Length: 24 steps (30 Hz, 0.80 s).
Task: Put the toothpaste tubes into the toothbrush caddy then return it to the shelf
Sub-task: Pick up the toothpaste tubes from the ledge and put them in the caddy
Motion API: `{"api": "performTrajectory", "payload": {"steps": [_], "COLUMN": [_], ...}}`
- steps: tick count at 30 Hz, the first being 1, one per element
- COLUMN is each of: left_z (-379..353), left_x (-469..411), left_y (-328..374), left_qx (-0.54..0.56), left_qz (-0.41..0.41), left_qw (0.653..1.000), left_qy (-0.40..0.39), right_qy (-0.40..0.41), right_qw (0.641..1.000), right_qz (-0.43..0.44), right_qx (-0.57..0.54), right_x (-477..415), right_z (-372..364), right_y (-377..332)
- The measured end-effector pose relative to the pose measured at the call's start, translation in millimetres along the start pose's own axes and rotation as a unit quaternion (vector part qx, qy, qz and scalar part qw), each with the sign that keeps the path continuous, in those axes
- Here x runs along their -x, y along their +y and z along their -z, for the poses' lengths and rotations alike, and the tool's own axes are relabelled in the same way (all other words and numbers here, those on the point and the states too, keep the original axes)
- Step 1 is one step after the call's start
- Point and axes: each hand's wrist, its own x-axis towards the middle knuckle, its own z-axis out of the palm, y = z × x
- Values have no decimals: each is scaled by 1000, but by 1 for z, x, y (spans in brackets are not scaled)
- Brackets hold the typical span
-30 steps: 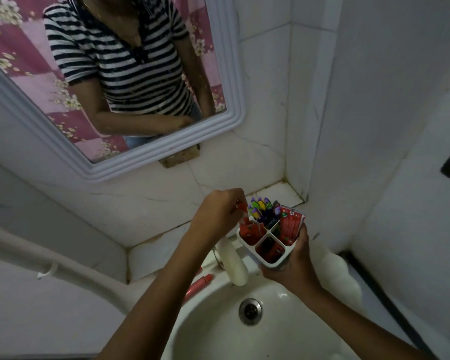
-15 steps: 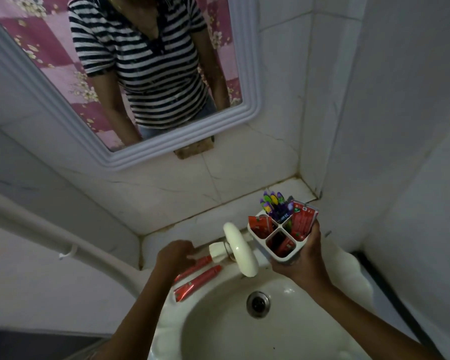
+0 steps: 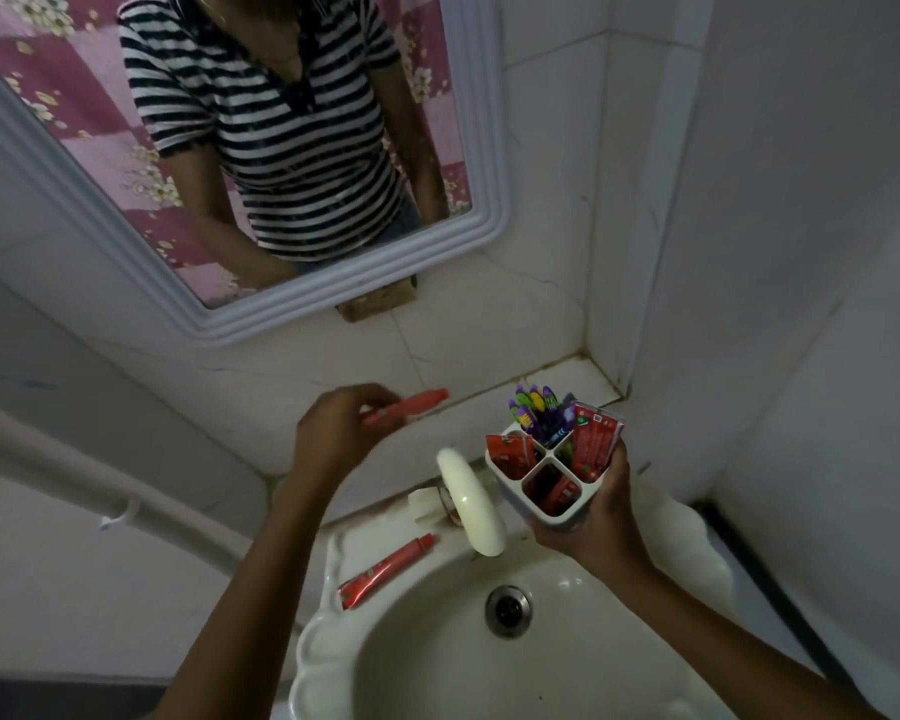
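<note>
Your left hand (image 3: 341,433) has its grip clamped on a red toothpaste tube (image 3: 409,406), blurred mid-air, well left of the caddy (image 3: 552,478). Right hand (image 3: 593,517) is wrapped round the caddy's base, holding it over the sink (image 3: 328,641) beside the tap (image 3: 471,504). Risks: 3 compartments already hold tubes & the 4th is full of toothbrushes (image 3: 539,413), so the tube may jam or knock a packed one out into the basin. A one-hand hold also lets the caddy tip if you push hard. Another tube (image 3: 385,569) lies on the sink rim, near the edge; an elbow could sweep it off. Vs 0.5 s ago: left hand was down at the rim w/ 2 tubes there; now 1 is lifted, 1 left.
</note>
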Motion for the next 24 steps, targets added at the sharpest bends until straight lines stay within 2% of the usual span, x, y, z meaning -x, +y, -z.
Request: {"api": "performTrajectory", "payload": {"steps": [2,7,9,14,18,24], "left_z": [14,10,0,-22,-35,-27], "left_x": [-11,-37,-46,-59,-59,-42], "left_y": [35,88,100,113,107,60], "left_qx": [6,-85,-100,-115,-61,106], "left_qz": [-43,-75,-80,-117,-131,-47], "left_qw": [999,976,966,962,967,971], "left_qy": [-24,-188,-224,-218,-212,-207], "right_qy": [-1,-5,-9,-2,2,1], "right_qw": [1000,1000,1000,1000,1000,1000], "right_qz": [-11,1,-6,6,1,-18], "right_qx": [-9,7,11,17,18,4], "right_x": [1,3,3,4,3,4], "right_z": [1,2,3,3,2,3], "right_y": [-2,-5,-6,-9,-9,-9]}}
